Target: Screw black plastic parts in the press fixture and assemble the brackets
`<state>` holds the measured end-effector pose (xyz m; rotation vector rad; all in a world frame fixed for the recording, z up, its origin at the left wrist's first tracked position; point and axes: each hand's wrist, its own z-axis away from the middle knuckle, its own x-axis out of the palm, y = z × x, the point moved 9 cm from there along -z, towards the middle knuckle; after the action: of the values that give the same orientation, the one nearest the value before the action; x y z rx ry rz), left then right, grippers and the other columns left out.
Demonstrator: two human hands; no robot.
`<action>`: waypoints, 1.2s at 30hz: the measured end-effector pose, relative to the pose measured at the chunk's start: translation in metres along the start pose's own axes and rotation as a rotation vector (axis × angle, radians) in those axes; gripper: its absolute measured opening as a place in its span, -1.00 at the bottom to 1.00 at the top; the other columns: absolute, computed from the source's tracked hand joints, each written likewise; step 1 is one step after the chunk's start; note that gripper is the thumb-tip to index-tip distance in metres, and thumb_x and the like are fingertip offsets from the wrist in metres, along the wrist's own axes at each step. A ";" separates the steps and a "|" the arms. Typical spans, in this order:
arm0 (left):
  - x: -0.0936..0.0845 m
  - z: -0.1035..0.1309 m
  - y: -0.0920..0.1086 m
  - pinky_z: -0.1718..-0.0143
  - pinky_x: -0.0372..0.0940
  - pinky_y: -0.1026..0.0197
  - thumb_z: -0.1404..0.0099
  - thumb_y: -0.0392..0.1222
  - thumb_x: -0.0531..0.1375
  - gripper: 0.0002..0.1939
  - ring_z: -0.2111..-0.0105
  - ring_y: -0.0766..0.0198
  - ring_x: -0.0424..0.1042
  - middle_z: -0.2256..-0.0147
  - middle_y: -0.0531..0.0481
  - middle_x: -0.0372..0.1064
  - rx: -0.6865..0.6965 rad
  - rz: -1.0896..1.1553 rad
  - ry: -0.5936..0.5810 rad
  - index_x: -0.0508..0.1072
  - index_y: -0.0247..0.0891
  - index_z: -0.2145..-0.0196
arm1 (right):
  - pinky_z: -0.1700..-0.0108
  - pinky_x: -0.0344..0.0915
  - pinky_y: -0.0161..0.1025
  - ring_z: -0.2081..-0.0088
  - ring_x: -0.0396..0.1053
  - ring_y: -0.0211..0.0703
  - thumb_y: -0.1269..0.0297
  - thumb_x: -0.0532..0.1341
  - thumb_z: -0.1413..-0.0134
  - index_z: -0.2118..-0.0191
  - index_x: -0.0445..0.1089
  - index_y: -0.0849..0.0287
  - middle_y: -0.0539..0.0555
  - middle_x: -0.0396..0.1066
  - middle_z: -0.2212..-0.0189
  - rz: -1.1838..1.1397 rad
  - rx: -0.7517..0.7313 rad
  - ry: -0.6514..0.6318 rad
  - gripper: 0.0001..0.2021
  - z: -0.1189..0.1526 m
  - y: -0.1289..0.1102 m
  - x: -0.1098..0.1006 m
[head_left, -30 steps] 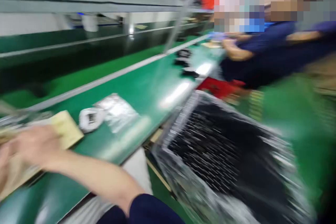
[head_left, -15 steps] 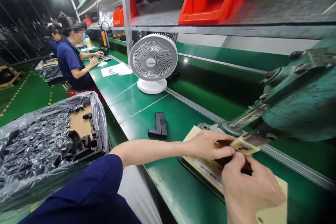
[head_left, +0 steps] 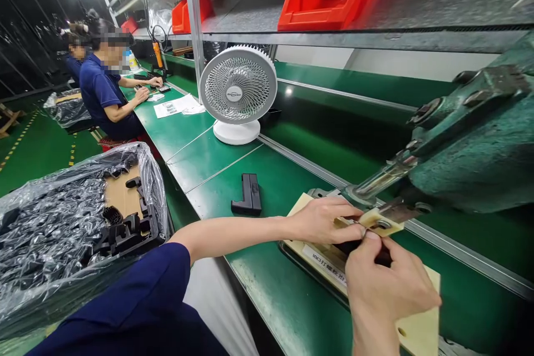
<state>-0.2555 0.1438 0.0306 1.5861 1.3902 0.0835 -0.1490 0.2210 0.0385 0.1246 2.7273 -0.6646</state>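
Note:
Below the head of a green metal press (head_left: 471,147), my left hand (head_left: 327,219) and my right hand (head_left: 390,281) meet with fingertips pinched together. Both grip a dark plastic part (head_left: 384,258), mostly covered by my fingers. Just above the fingertips is a small cream block (head_left: 390,227) with a slot, at the end of the press's metal bar. Underneath my hands lies a cream base plate (head_left: 419,308) bearing a white printed label (head_left: 325,262). A black L-shaped plastic part (head_left: 250,194) rests on the green bench, left of the plate.
A white fan (head_left: 238,89) stands on the bench (head_left: 208,178). On the left, a plastic-lined box (head_left: 152,178) holds many black parts. Red bins (head_left: 311,22) sit on the shelf above. Farther along the bench, a co-worker (head_left: 100,86) in blue sits working, another person beyond.
The view has turned slightly, so the bench and fan sit a little farther left and higher. Both hands keep their grip at the same place on the press.

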 end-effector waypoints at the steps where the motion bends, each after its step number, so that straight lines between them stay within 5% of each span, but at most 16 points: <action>1: 0.001 0.000 -0.001 0.00 0.37 0.16 -0.20 -0.27 0.20 -0.82 0.14 0.13 0.49 0.21 -0.16 0.52 0.005 -0.003 -0.005 0.54 -0.36 0.25 | 0.56 0.08 -0.13 0.53 0.38 0.08 0.19 0.10 0.01 0.50 0.43 0.12 0.15 0.37 0.63 0.002 0.002 -0.008 -0.78 0.000 0.000 0.001; 11: -0.004 -0.001 0.003 0.05 0.38 0.20 -0.19 -0.28 0.21 -0.86 0.18 0.19 0.48 0.22 -0.09 0.53 0.010 -0.061 -0.012 0.53 -0.30 0.28 | 0.49 0.15 -0.10 0.49 0.37 0.13 0.19 0.09 -0.02 0.49 0.41 0.15 0.19 0.37 0.60 -0.063 0.030 -0.073 -0.77 0.000 0.000 0.005; 15: -0.011 0.004 0.015 0.23 0.39 0.26 -0.15 -0.29 0.24 -0.95 0.35 0.26 0.47 0.37 -0.02 0.52 0.056 -0.097 0.065 0.51 -0.28 0.39 | 0.50 0.08 -0.14 0.56 0.27 0.04 0.19 0.08 -0.01 0.56 0.35 0.17 0.20 0.34 0.63 -0.170 -0.027 -0.087 -0.76 -0.007 -0.014 -0.007; 21: -0.007 0.016 0.014 0.26 0.31 0.18 -0.19 -0.26 0.15 -0.92 0.39 0.25 0.38 0.42 -0.03 0.46 0.059 0.076 0.096 0.43 -0.28 0.43 | 0.35 0.21 -0.18 0.45 0.33 -0.08 0.24 0.03 -0.15 0.44 0.39 0.18 0.13 0.41 0.52 -0.077 0.036 -0.239 -0.74 0.005 -0.011 -0.008; 26: -0.004 0.019 0.005 0.28 0.31 0.18 -0.22 -0.14 0.17 -0.87 0.40 0.26 0.36 0.43 0.00 0.43 0.054 0.111 0.104 0.42 -0.23 0.41 | 0.16 0.24 -0.13 0.25 0.38 -0.05 0.28 0.03 -0.21 0.31 0.40 0.18 0.14 0.45 0.37 -0.082 0.118 -0.280 -0.78 0.019 0.002 -0.008; 36: -0.003 0.025 -0.002 0.24 0.35 0.16 -0.32 0.24 0.03 -0.53 0.35 0.26 0.42 0.37 -0.01 0.42 0.175 0.015 0.166 0.46 -0.22 0.25 | 0.12 0.23 -0.07 0.19 0.37 -0.03 0.28 0.04 -0.26 0.27 0.37 0.16 0.11 0.43 0.29 -0.170 0.142 -0.327 -0.81 0.024 0.007 -0.005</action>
<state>-0.2426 0.1256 0.0185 1.7675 1.5486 0.1067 -0.1367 0.2163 0.0174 -0.1707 2.3932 -0.8442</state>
